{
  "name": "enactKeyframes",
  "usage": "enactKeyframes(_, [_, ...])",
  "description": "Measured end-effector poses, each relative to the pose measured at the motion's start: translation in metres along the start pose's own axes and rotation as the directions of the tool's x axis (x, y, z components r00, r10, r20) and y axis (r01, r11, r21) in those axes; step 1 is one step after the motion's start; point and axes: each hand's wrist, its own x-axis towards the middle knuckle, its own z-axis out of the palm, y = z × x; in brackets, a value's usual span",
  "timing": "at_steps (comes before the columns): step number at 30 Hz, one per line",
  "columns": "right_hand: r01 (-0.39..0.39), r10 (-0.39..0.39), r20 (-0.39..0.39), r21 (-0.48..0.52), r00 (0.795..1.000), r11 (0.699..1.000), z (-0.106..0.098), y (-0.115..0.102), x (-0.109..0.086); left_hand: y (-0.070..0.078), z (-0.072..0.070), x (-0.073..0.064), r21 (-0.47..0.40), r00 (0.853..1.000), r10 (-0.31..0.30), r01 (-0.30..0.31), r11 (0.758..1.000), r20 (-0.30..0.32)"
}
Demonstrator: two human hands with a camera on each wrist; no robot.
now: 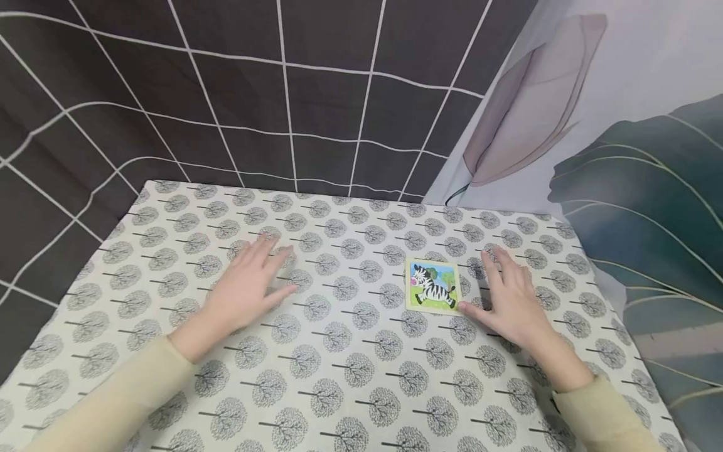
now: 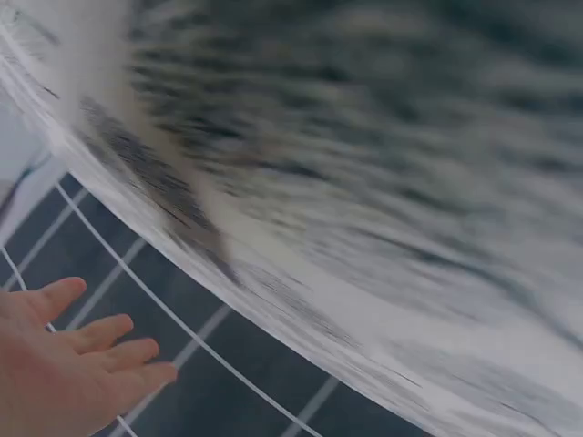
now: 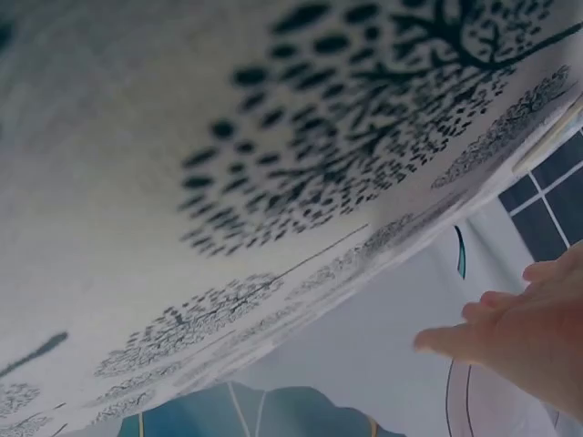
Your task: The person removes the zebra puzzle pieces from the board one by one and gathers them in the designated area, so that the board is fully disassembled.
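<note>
A square zebra picture puzzle (image 1: 433, 285) with a pale border lies flat on the tree-patterned cloth, right of centre in the head view. Beside its right edge is my right hand (image 1: 511, 298), fingers extended and spread, with the thumb tip right at the puzzle's lower right corner. My left hand (image 1: 243, 282) is over the cloth on the left side, its fingers straight and the thumb apart, holding nothing. In the left wrist view the left hand (image 2: 77, 364) shows spread fingers. The right wrist view shows the right hand (image 3: 519, 332) with fingers outstretched.
The table is covered by a white cloth (image 1: 350, 339) printed with grey trees. Behind it hangs a dark curtain (image 1: 237, 88) with a white grid. At the right is a pale curtain with large leaf shapes (image 1: 649, 169).
</note>
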Motion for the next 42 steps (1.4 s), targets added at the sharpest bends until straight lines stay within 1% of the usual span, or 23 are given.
enactKeyframes(5, [0.05, -0.05, 0.012, 0.039, 0.999, 0.998, 0.004, -0.002, 0.004, 0.023, 0.004, 0.019, -0.118, 0.999, 0.039, -0.039, 0.992, 0.003])
enactKeyframes(9, [0.072, -0.076, 0.061, 0.068, 0.995, 0.995, 0.006, -0.005, 0.009, 0.038, 0.01, 0.035, -0.209, 0.998, 0.068, -0.065, 0.976, 0.007])
enactKeyframes(13, [0.091, -0.099, 0.111, 0.081, 0.989, 0.993, 0.009, -0.009, 0.012, 0.052, 0.013, 0.05, -0.241, 0.992, 0.124, -0.12, 0.963, 0.0])
enactKeyframes(15, [0.107, -0.117, 0.12, 0.081, 0.986, 0.991, 0.011, -0.011, 0.014, 0.058, 0.013, 0.058, -0.251, 0.99, 0.144, -0.136, 0.958, 0.011])
enactKeyframes(20, [0.145, -0.157, 0.141, 0.089, 0.977, 0.985, 0.014, -0.012, 0.015, 0.075, 0.014, 0.08, -0.296, 0.982, 0.183, -0.161, 0.942, 0.049])
enactKeyframes(24, [0.167, -0.18, 0.159, 0.093, 0.971, 0.982, 0.016, -0.013, 0.016, 0.087, 0.019, 0.097, -0.353, 0.975, 0.211, -0.172, 0.92, 0.075])
enactKeyframes(28, [0.17, -0.185, 0.174, 0.096, 0.967, 0.981, 0.018, -0.012, 0.016, 0.1, 0.023, 0.111, -0.402, 0.964, 0.246, -0.188, 0.896, 0.098])
enactKeyframes(30, [0.171, -0.186, 0.181, 0.096, 0.966, 0.981, 0.019, -0.012, 0.016, 0.107, 0.025, 0.118, -0.427, 0.961, 0.257, -0.19, 0.884, 0.105])
enactKeyframes(36, [0.164, -0.179, 0.201, 0.088, 0.963, 0.983, 0.021, -0.01, 0.017, 0.124, 0.035, 0.139, -0.518, 0.958, 0.257, -0.155, 0.841, 0.131])
enactKeyframes(40, [0.163, -0.178, 0.206, 0.087, 0.962, 0.983, 0.021, -0.011, 0.017, 0.133, 0.042, 0.151, -0.568, 0.956, 0.256, -0.13, 0.812, 0.146])
enactKeyframes(42, [0.166, -0.181, 0.203, 0.09, 0.962, 0.982, 0.02, -0.011, 0.017, 0.136, 0.045, 0.156, -0.585, 0.957, 0.246, -0.112, 0.803, 0.154])
